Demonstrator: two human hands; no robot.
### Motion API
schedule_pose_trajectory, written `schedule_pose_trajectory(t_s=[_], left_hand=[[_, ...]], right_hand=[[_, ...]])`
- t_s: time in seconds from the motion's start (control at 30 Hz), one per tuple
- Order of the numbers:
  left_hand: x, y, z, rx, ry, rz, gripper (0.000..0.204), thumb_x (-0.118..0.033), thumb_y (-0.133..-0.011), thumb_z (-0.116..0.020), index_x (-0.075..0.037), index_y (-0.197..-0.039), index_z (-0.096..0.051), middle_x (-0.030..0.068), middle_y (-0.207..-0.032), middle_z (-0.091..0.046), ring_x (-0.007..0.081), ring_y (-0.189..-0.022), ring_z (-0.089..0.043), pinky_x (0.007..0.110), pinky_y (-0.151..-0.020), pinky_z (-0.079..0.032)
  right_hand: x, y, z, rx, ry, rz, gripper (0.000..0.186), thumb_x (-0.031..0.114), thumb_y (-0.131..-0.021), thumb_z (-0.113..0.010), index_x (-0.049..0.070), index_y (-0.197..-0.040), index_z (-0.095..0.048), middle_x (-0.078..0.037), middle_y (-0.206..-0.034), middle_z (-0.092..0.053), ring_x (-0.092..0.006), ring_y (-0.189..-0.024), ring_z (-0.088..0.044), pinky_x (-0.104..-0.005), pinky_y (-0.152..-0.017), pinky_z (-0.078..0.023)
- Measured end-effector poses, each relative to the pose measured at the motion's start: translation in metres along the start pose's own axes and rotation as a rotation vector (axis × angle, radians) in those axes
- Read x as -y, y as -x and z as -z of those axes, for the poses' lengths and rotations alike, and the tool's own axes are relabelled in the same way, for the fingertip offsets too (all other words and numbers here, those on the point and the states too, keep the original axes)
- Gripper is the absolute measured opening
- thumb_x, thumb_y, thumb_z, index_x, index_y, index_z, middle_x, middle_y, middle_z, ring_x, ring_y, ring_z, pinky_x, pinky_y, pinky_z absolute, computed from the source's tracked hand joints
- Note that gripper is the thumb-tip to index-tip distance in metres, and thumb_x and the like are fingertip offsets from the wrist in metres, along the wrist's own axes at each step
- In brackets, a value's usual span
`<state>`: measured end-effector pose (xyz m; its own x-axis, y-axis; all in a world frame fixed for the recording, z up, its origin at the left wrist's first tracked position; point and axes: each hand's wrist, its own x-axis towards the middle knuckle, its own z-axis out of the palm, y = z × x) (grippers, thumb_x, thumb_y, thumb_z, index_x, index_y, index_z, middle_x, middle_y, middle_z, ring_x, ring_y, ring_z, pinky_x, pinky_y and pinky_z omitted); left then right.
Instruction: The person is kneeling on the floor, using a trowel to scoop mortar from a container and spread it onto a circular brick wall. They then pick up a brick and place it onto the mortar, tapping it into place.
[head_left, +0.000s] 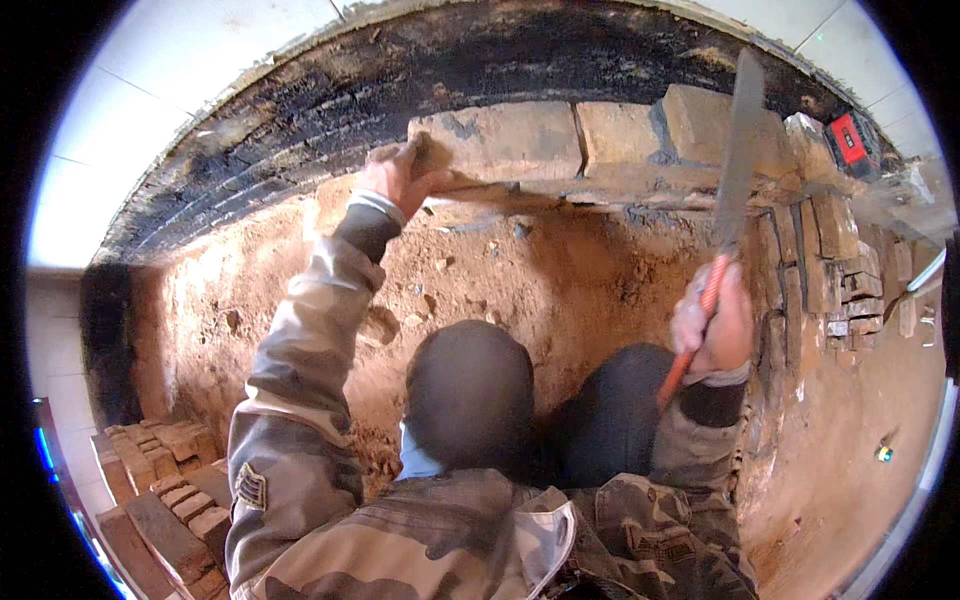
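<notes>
My left hand grips the left end of a tan brick, thumb low and fingers over its end. This brick is the leftmost of a row along the dark wall. Grey mortar fills the joint beside the brick block farther right. In my right hand, fingers wrapped round its orange handle, is a machete-like tool. Its long flat grey blade points up and away, overlapping the right part of the row in the picture.
Behind the row runs a blackened wall under white tiles. A red and black box sits at the row's right end. Bricks are stacked at lower left and laid at right. Loose reddish soil with stones lies before me.
</notes>
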<state>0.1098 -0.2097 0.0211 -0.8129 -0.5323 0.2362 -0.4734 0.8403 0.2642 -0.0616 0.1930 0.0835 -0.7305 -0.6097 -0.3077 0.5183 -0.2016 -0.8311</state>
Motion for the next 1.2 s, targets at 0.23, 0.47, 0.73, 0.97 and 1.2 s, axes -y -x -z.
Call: schedule_pose_trajectory(t_s=[0.23, 0.47, 0.73, 0.97, 1.2], left_hand=[[0.002, 0.000, 0.004, 0.004, -0.066, -0.002, 0.078, -0.058, -0.081, -0.069, -0.001, -0.132, -0.056, 0.0253, -0.111, -0.067, 0.0391, -0.105, -0.065, 0.043, -0.089, -0.051], [0.007, -0.019, -0.016, 0.295, -0.246, 0.178, 0.053, -0.048, -0.089, -0.059, -0.002, -0.114, -0.068, 0.0273, -0.109, -0.067, 0.0412, -0.104, -0.065, 0.047, -0.089, -0.052], [-0.018, 0.012, 0.022, 0.187, 0.265, -0.134, 0.057, -0.038, -0.101, -0.052, 0.004, -0.140, -0.048, 0.0191, -0.139, -0.054, 0.0282, -0.121, -0.054, 0.037, -0.104, -0.041], [-0.202, 0.061, 0.033, 0.628, 0.597, -0.397, 0.055, -0.034, -0.099, -0.058, 0.004, -0.138, -0.049, 0.0137, -0.128, -0.058, 0.0188, -0.104, -0.054, 0.034, -0.094, -0.044], [-0.242, 0.083, 0.006, 0.820, 0.595, -0.288, 0.048, -0.013, -0.090, -0.059, 0.004, -0.135, -0.051, 0.0142, -0.122, -0.060, 0.0197, -0.096, -0.057, 0.031, -0.086, -0.048]], right_hand=[[0.026, 0.018, 0.040, -0.320, 0.448, 0.241, 0.036, 0.041, -0.104, -0.046, 0.006, -0.099, -0.055, 0.000, -0.055, -0.044, -0.0095, -0.040, -0.041, -0.0254, -0.037, -0.035], [-0.054, 0.151, 0.253, -0.765, 1.705, 0.408, 0.027, 0.025, -0.095, -0.061, 0.009, -0.117, -0.059, -0.006, -0.062, -0.056, -0.0292, -0.060, -0.057, -0.0401, -0.058, -0.049], [-0.140, 0.431, 0.300, -1.432, 1.345, -0.409, 0.049, 0.049, -0.093, -0.055, 0.002, -0.090, -0.068, -0.025, -0.084, -0.067, -0.0427, -0.081, -0.065, -0.0492, -0.070, -0.049], [-0.231, 0.564, 0.320, -1.487, 1.173, -0.683, 0.050, 0.051, -0.096, -0.049, 0.005, -0.101, -0.068, -0.024, -0.092, -0.068, -0.0433, -0.088, -0.066, -0.0528, -0.077, -0.049], [-0.290, 0.501, 0.335, -1.428, 1.235, -0.822, 0.037, 0.045, -0.096, -0.054, 0.008, -0.097, -0.062, -0.024, -0.087, -0.068, -0.0468, -0.084, -0.064, -0.0564, -0.071, -0.049]])
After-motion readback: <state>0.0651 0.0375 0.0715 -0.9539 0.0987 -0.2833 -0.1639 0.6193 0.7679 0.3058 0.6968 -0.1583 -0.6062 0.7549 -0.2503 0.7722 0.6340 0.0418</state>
